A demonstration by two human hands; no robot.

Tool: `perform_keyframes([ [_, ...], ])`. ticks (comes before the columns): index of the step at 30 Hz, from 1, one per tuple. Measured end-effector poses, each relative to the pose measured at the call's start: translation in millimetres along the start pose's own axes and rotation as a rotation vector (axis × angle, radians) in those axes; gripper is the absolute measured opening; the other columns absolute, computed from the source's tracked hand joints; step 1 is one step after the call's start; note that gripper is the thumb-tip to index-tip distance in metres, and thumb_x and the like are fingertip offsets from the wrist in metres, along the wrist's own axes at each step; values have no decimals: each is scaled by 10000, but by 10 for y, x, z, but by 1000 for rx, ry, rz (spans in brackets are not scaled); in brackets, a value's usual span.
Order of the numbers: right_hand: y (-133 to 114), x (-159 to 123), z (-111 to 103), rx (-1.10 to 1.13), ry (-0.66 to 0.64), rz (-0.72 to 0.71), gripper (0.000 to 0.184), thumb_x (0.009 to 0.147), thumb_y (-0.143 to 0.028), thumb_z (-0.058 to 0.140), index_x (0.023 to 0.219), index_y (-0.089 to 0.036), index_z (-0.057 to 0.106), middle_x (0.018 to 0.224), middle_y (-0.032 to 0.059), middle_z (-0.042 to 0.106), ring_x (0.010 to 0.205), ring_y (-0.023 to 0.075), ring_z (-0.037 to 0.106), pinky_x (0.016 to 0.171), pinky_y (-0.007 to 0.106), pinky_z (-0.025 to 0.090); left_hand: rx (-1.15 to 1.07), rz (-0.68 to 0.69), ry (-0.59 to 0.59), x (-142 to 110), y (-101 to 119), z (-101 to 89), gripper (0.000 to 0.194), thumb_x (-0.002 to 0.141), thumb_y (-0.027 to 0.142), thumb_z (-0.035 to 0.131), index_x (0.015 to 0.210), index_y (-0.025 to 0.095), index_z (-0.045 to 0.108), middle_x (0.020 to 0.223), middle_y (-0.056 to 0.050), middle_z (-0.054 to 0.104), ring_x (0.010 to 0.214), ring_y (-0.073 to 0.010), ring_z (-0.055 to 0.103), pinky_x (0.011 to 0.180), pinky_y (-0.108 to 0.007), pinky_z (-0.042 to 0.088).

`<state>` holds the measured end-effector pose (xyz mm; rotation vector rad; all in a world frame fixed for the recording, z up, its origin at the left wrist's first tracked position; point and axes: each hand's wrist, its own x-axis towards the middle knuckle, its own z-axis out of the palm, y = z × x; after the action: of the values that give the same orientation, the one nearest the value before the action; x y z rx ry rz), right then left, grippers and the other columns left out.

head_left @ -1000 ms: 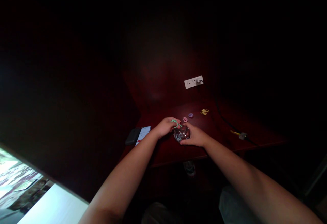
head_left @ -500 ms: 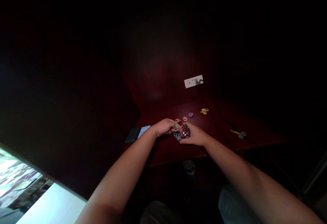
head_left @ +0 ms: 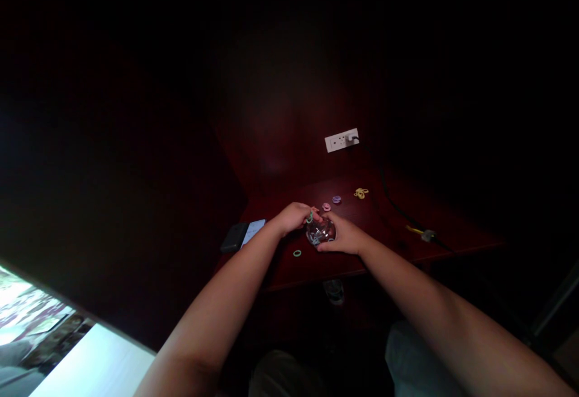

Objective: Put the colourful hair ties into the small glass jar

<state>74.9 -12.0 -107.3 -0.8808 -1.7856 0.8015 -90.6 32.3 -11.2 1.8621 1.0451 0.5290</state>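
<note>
My right hand [head_left: 344, 234] is wrapped round the side of a clear round jar [head_left: 326, 231] on the dark red table. Pale hair ties [head_left: 315, 241] show inside the jar, low on its near side. At the jar's upper left, my left hand [head_left: 296, 216] is closed, with green hair ties [head_left: 310, 218] at its fingertips. One loose green hair tie [head_left: 297, 253] lies on the table left of the jar. Beyond the hands are small groups of pink hair ties [head_left: 326, 207], purple hair ties [head_left: 336, 200] and yellow hair ties [head_left: 360, 193]. My left hand mostly hides an orange-red group.
A phone [head_left: 254, 233] with a lit screen and a black case-like object [head_left: 234, 238] lie at the table's left end. On the right are a yellow-and-grey item [head_left: 427, 236] and a black cable [head_left: 398, 207]. A white socket [head_left: 342, 140] with a plug is on the back wall.
A single green hair tie now shows on the table below my left hand. My left fingers have shifted slightly over the jar and cover more of the orange-red group. My right hand keeps its hold.
</note>
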Motion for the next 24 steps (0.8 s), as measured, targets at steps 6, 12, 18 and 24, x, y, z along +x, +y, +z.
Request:
perform_keyframes([
  [6,12,-5,-10,-43,8,-3,711,540,-382,826,1136,-187,491,1005,58,644,856,206,637,773,342,503,139,113,7,-27,101,8,178,669,145,462,675,105,635,671,-27,635,504,-66,424,508,-189,341],
  [12,94,12,11,-18,3,-25,740,551,-388,821,1164,-181,462,1031,68,641,887,214,637,794,353,498,276,161,-92,11,81,-37,216,710,177,446,733,114,651,625,-8,593,535,-87,487,538,-197,386],
  [18,87,7,-6,-57,12,-64,739,549,-387,824,1163,-183,466,1067,75,633,957,228,623,835,355,478,268,203,-155,41,61,-97,222,715,190,456,765,117,660,701,-28,628,584,-96,525,568,-203,409],
  [24,26,-16,-26,-90,23,-40,709,534,-395,826,1123,-189,489,1051,72,638,940,233,627,820,355,482,219,186,-90,-33,76,-141,192,702,162,463,759,121,641,688,-21,616,569,-83,497,550,-195,392],
])
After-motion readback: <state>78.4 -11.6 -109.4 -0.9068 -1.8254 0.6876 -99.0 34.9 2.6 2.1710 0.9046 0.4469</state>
